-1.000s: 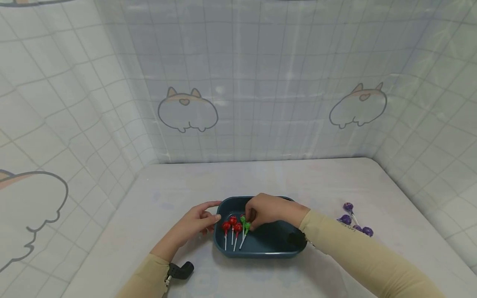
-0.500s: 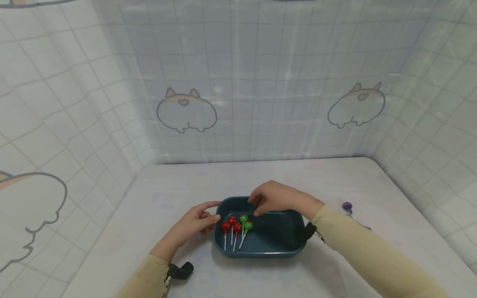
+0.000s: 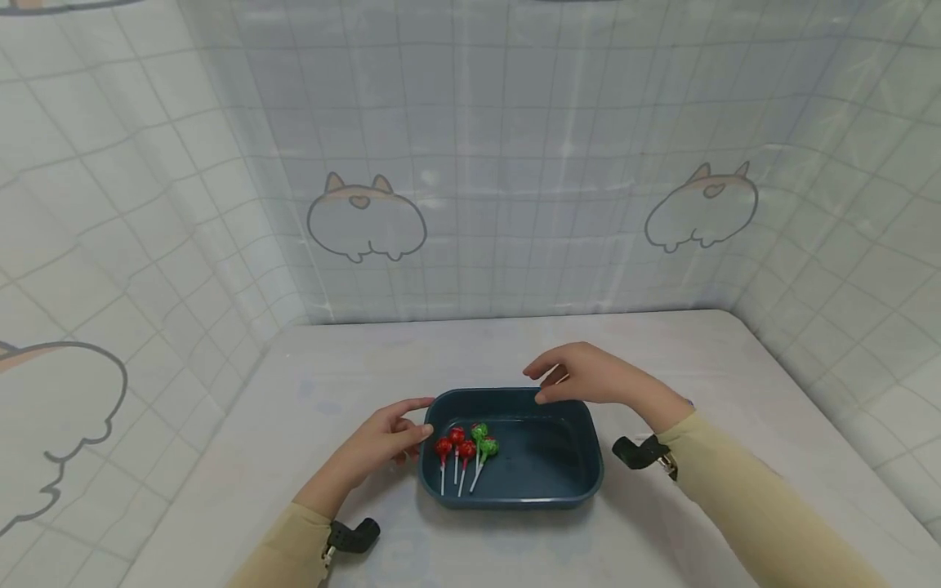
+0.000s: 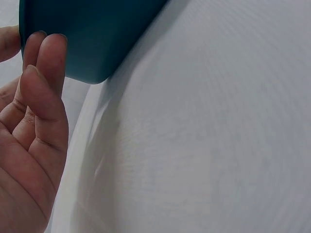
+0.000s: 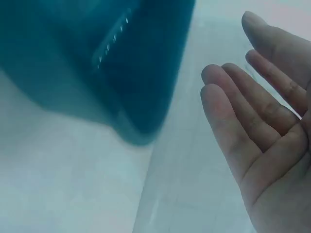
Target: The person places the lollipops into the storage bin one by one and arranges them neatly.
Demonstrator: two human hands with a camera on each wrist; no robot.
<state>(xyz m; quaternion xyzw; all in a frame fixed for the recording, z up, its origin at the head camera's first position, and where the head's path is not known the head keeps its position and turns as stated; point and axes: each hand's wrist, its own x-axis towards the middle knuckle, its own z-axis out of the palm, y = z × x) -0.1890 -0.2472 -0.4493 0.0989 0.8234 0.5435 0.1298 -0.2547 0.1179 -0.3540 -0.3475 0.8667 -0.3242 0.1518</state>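
Observation:
A dark teal tray (image 3: 544,457) stands on the table in the head view. In its left half lie several lollipops on white sticks: red ones (image 3: 466,451) at the left, two green ones (image 3: 488,447) beside them. My left hand (image 3: 382,437) holds the tray's left rim, thumb on the edge, other fingers against the outer wall, as the left wrist view also shows. My right hand (image 3: 588,374) hovers at the tray's back right rim, holding nothing. Its fingers (image 5: 226,111) are apart from the tray and relaxed in the right wrist view.
A sliver of purple (image 3: 689,402) shows behind the right wrist; the rest there is hidden by the arm. Black wrist mounts (image 3: 354,536) sit on both forearms. A white table (image 3: 353,351) meets curtain-like walls (image 3: 470,204) with a grid print at the back and sides.
My right hand has let go of a green lollipop in the tray, then lifted and moved right to the back rim. The left hand stays at the tray's left side.

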